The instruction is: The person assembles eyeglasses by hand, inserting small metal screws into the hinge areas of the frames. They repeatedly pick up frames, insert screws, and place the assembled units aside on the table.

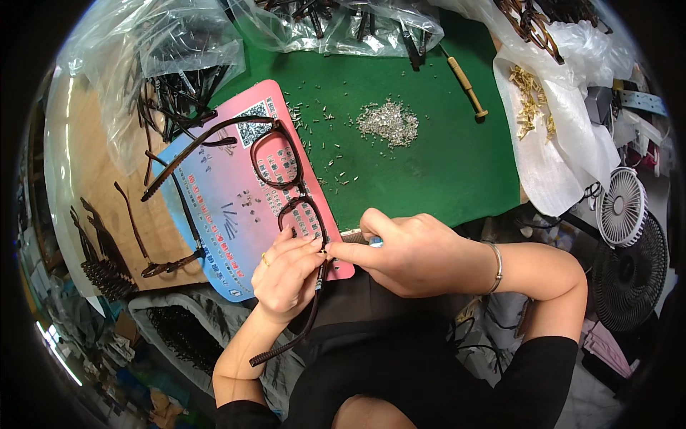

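A dark brown eyeglasses frame (303, 187) lies across a pink-and-blue printed card (266, 100), with one temple reaching away to the left and the other bending down toward me. My left hand (286, 279), a ring on one finger, pinches the frame at the nearer hinge. At the same hinge, the fingertips of my right hand (421, 254) press in from the right. Its other fingers are curled, and a small light-blue piece shows among them; what it belongs to is hidden. Tiny metal parts (250, 204) lie on the card.
A heap of small silver screws (388, 123) sits on the green mat (443, 179), more scattered nearby. A brass-coloured screwdriver (466, 87) lies farther right. Plastic bags of dark temples (189, 86) line the back. Gold-coloured parts (529, 100) rest on white sheeting; a white fan (620, 207) stands right.
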`<state>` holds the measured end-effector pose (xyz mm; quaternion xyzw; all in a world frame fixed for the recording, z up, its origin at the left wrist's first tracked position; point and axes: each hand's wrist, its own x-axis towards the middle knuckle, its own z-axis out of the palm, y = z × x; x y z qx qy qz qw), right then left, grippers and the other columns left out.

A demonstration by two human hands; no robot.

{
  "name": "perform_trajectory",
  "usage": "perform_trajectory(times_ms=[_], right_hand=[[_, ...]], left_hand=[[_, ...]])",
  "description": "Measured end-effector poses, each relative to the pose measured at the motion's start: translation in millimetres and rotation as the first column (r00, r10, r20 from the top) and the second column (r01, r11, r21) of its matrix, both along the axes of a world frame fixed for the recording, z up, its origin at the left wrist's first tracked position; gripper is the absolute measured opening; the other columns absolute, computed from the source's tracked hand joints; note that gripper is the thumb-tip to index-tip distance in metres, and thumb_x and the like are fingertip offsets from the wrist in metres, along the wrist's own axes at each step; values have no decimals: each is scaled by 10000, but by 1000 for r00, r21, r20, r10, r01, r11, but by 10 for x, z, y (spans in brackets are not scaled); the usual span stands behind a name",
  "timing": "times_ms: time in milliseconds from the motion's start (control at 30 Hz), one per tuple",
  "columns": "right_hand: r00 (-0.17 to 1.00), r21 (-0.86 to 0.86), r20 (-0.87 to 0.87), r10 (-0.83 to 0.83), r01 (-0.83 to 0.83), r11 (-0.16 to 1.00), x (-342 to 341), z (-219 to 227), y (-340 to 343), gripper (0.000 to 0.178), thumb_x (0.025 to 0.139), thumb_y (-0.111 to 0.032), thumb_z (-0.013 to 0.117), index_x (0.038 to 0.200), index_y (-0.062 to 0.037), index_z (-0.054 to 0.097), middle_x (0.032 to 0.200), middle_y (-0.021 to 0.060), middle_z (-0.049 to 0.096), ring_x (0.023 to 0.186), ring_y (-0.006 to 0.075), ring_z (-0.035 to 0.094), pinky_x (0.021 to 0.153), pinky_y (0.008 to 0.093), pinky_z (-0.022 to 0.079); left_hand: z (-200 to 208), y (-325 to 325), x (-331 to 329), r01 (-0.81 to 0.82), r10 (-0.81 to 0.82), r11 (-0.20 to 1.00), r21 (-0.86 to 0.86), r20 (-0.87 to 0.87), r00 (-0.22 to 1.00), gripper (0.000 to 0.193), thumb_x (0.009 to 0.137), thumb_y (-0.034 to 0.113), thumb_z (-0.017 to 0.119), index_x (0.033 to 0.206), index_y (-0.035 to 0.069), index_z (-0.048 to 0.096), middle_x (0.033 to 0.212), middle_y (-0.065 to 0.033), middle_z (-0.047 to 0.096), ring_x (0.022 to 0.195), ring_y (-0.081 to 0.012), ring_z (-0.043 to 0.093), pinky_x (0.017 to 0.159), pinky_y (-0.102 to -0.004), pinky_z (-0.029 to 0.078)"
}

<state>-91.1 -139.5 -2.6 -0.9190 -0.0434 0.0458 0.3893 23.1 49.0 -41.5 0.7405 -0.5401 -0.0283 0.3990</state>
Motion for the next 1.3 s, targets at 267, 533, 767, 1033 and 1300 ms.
perform_trajectory(times_ms=[267,533,767,1033,1300], right_hand=[[999,-117,52,11,-5,993,-30,-1,53,323,748,-134,620,1068,-103,589,788,110,504,469,210,570,413,310,469],[982,-271,77,172,-146,951,121,-83,-58,348,759,-119,572,1106,-102,568,713,49,469,453,149,541,380,287,436],[978,-111,0,208,-206,972,177,-68,-97,342,736,-98,599,1051,-26,486,818,144,504,482,261,591,415,358,475],[992,-215,88,95,-74,974,18,3,-98,374,740,-130,620,1094,-51,528,812,92,502,523,231,590,431,333,483],[1000,-56,18,-3,4,998,66,6,-235,381,818,-187,614,1156,-54,501,896,112,493,632,281,587,551,364,497]], left_hand=[[-14,-4,-4,-1,1,1000,-8,-14,1000,176,646,-35,739,776,50,654,852,-70,683,805,-229,665,864,-395,512],[-19,-13,19,6,-6,1000,-22,6,1000,181,639,7,766,772,56,654,841,-63,684,786,-218,666,842,-393,525],[-59,-7,23,8,-9,999,-43,-9,1000,179,647,45,779,770,54,650,840,-67,683,775,-214,666,826,-390,537],[13,-33,-3,13,-14,1000,-7,-82,997,172,658,26,774,757,76,642,799,-46,674,698,-179,627,1027,-470,333],[784,-133,-54,-10,-51,987,-159,-380,924,237,658,-27,721,869,56,653,743,-42,663,481,-154,526,488,-241,431]])
